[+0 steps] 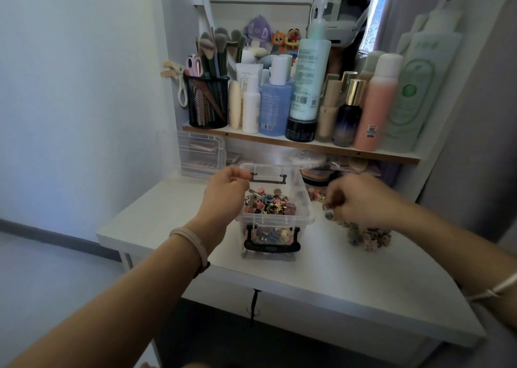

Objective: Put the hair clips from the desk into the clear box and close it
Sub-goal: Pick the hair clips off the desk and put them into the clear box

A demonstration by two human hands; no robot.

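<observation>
The clear box (303, 204) stands open on the white desk (321, 281), its black latch facing me, and is about half full of small coloured hair clips (268, 204). My left hand (223, 192) hovers over the box's left rim, fingers pinched; whether it holds a clip I cannot tell. My right hand (361, 199) is right of the box, fingers curled on a few clips at its fingertips. A pile of loose clips (369, 237) lies on the desk under that hand, and a smaller cluster (316, 194) sits behind it. The box's lid is not clearly visible.
A shelf (302, 143) above the desk carries bottles, tubes and a black mesh brush holder (208, 101). A clear drawer unit (201, 155) stands at the back left, and round cosmetic jars (319, 171) sit right behind the box. The desk's left edge drops to the floor.
</observation>
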